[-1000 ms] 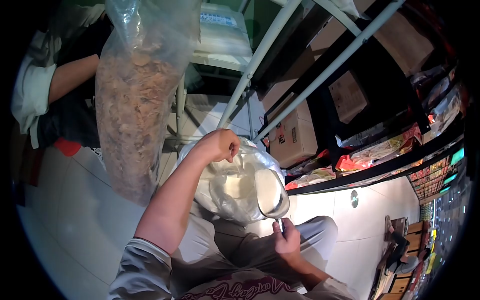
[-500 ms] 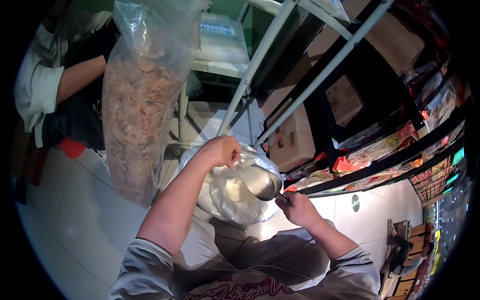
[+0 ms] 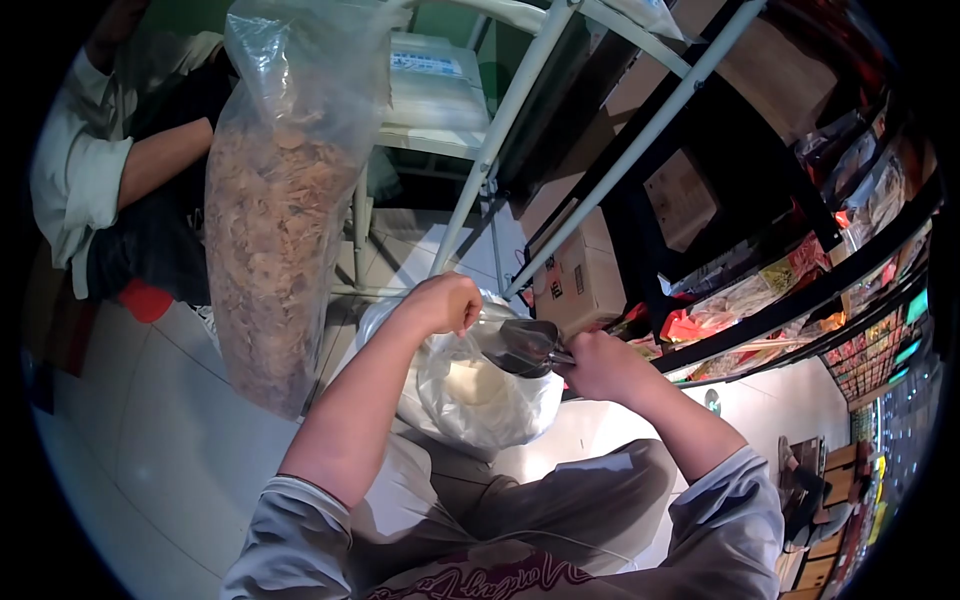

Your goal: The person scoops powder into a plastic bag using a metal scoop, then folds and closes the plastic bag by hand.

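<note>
A metal scoop (image 3: 528, 350) is in my right hand (image 3: 606, 366), which is closed round its handle. The scoop is tilted, with its mouth to the left and its inside looking dark and bare. My left hand (image 3: 448, 302) is closed in a pinch on the upper edge of a clear plastic bag (image 3: 515, 415). Pale, cream-coloured stuff (image 3: 470, 382) shows inside this bag, just below the scoop; its grain is too fine to tell. More whitish plastic lies round and behind the bag, partly hidden by my left forearm.
A tall clear sack of brown dried flakes (image 3: 280, 250) stands at left, beside a seated person (image 3: 90, 190). A pale metal rack (image 3: 500, 140) rises ahead. Cardboard boxes (image 3: 580, 275) and shelves of packaged goods (image 3: 770, 290) are at right. Another person's legs (image 3: 805, 495) show far right.
My right hand has moved up and turned the scoop over to the left. The pale stuff seen in the scoop before is gone from it. My left hand stays at the bag's edge.
</note>
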Motion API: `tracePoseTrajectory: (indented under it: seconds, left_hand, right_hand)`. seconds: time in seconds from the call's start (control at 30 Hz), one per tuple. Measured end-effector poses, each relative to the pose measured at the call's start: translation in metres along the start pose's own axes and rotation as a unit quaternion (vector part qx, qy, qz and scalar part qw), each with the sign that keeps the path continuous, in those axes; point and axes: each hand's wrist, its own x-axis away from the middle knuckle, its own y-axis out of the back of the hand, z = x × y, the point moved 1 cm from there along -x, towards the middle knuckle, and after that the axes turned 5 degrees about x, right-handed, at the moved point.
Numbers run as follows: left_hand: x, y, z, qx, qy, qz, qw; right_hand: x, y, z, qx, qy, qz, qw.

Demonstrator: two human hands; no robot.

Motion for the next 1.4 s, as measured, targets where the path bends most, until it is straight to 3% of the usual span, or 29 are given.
tracePoseTrajectory:
  seconds: [0.3, 0.53, 0.7, 0.8, 0.87, 0.9, 1.0, 1.07, 1.1, 1.17, 1.4]
  left_hand:
    - [0.001, 0.002, -0.005, -0.011, 0.015, -0.020, 1.000]
    - [0.000, 0.000, 0.004, 0.038, 0.054, -0.078, 0.995]
    - [0.000, 0.004, 0.006, 0.066, 0.071, -0.104, 0.990]
    - [-0.001, 0.004, 0.014, 0.075, 0.077, -0.122, 0.987]
    - [-0.001, 0.005, 0.017, 0.066, 0.074, -0.134, 0.986]
    - [0.000, 0.006, 0.018, 0.077, 0.082, -0.147, 0.983]
    - [0.002, 0.010, 0.014, 0.098, 0.091, -0.175, 0.976]
    - [0.002, 0.011, 0.016, 0.104, 0.095, -0.196, 0.970]
    - [0.001, 0.010, 0.019, 0.114, 0.088, -0.216, 0.966]
    - [0.003, 0.006, 0.021, 0.126, 0.086, -0.233, 0.960]
    - [0.018, 0.013, -0.002, 0.076, 0.032, -0.247, 0.966]
  right_hand:
    - [0.026, 0.020, 0.014, 0.104, -0.013, 0.000, 0.994]
    - [0.077, 0.011, 0.001, 0.061, -0.041, -0.038, 0.997]
    - [0.048, -0.065, -0.007, -0.075, 0.035, -0.019, 0.996]
    - [-0.027, -0.167, -0.012, 0.058, 0.148, 0.116, 0.981]
    - [-0.061, -0.189, 0.011, 0.074, 0.145, 0.155, 0.974]
    - [-0.088, -0.236, 0.013, -0.004, 0.081, 0.118, 0.990]
    - [-0.121, -0.269, 0.048, 0.007, 0.088, 0.079, 0.993]
    - [-0.137, -0.285, 0.067, -0.199, -0.132, -0.021, 0.971]
    - [-0.148, -0.286, 0.070, -0.199, -0.128, -0.025, 0.971]
    - [-0.157, -0.296, 0.072, -0.280, -0.207, -0.016, 0.937]
    - [-0.162, -0.312, 0.063, -0.280, -0.155, -0.030, 0.947]
